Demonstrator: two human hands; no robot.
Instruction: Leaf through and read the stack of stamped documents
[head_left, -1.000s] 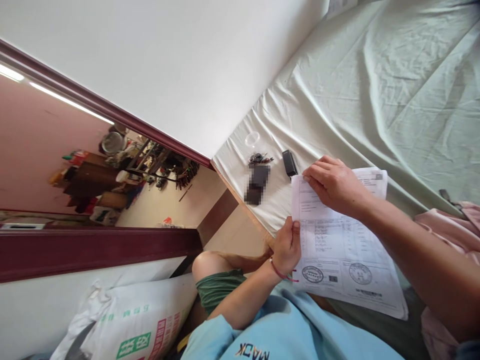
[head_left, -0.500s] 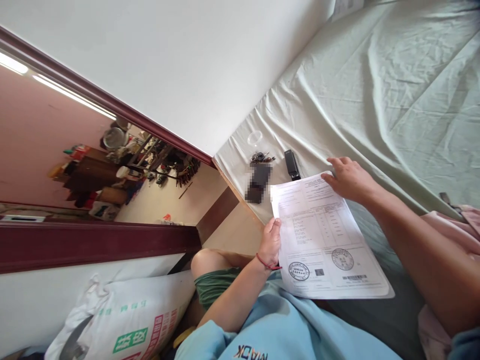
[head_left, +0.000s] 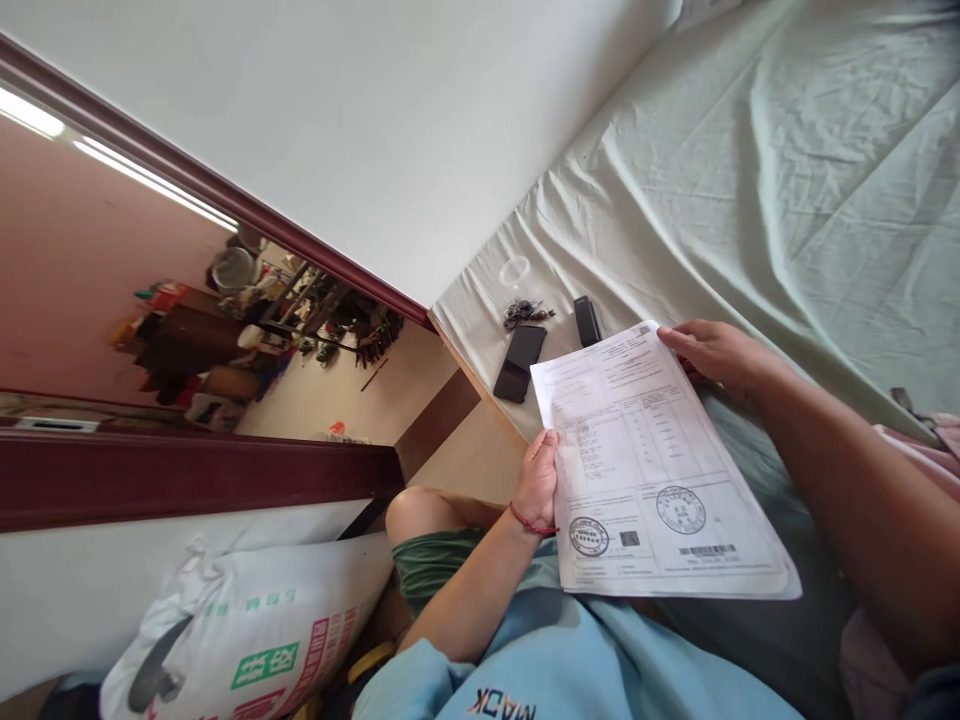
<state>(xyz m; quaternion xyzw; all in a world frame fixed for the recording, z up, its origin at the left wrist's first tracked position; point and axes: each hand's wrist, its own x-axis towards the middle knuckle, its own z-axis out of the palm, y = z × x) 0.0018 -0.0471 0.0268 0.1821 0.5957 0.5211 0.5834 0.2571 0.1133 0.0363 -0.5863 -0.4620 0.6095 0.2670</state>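
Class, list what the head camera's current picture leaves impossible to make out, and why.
Head view:
White printed paper sheets: finest text too small; lower sheets covered by the top one.
Bare left hand: most fingers hidden behind the sheets.
Bare right hand: some fingertips hidden behind the sheets.
Dark tangled bunch: pieces too small to identify.
Pink cloth: cut off by the right edge.

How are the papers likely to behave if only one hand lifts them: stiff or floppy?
The papers are probably floppy: they look like thin sheets, so the unsupported side would likely sag. They may also slip apart, since their edges look slightly offset at the lower right corner and nothing visible binds them.
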